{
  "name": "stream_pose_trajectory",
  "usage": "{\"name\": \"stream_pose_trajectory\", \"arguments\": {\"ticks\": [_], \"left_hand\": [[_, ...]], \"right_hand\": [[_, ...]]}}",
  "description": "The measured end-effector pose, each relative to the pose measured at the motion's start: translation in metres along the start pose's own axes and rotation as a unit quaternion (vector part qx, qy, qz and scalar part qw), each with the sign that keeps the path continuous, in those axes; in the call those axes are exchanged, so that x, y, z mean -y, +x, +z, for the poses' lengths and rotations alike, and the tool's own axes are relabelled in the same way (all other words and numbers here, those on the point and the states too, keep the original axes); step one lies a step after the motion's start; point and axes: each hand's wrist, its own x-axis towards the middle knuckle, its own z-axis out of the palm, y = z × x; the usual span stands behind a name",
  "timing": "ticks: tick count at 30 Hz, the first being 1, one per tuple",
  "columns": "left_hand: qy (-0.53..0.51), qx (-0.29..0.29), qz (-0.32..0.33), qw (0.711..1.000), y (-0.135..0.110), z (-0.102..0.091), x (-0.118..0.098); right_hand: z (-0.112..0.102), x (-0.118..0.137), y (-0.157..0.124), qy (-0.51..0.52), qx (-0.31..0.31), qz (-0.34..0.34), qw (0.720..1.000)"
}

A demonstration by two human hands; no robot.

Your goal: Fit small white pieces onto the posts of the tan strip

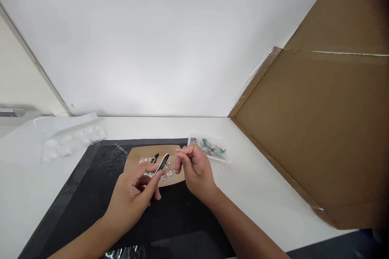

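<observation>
My left hand holds a small black and white tool, like tweezers, pinched between thumb and forefinger over a brown cardboard sheet. Several small white pieces lie scattered on that sheet, beside a small black piece. My right hand is closed in a pinch at the tool's tip; what it pinches is too small to name. Both hands hover over a black mat on the white table.
A clear tray of green and white parts sits just right of my right hand. A clear plastic blister tray lies at the back left. A large cardboard panel stands along the right side. A white wall is behind.
</observation>
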Motion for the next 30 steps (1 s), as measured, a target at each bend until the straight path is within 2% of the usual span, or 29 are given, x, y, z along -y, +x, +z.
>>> {"name": "stream_pose_trajectory", "arguments": {"ticks": [4, 10, 19, 24, 30], "left_hand": [[0.004, 0.003, -0.002, 1.0, 0.0, 0.001, 0.003], [0.002, -0.001, 0.004, 1.0, 0.002, 0.001, 0.007], [-0.049, -0.053, 0.022, 0.997, 0.005, 0.002, 0.006], [-0.006, -0.003, 0.022, 1.0, 0.009, -0.007, 0.007], [-0.029, 0.023, 0.075, 0.996, 0.01, -0.011, 0.001]], "right_hand": [[0.004, 0.001, 0.001, 0.116, 0.005, 0.078, 0.99], [0.005, 0.005, 0.005, 0.206, 0.024, 0.125, 0.97], [0.004, 0.004, 0.004, 0.243, 0.063, 0.16, 0.955], [0.001, 0.004, 0.004, 0.24, 0.09, 0.173, 0.951], [0.002, 0.007, 0.002, 0.239, 0.133, 0.196, 0.942]]}}
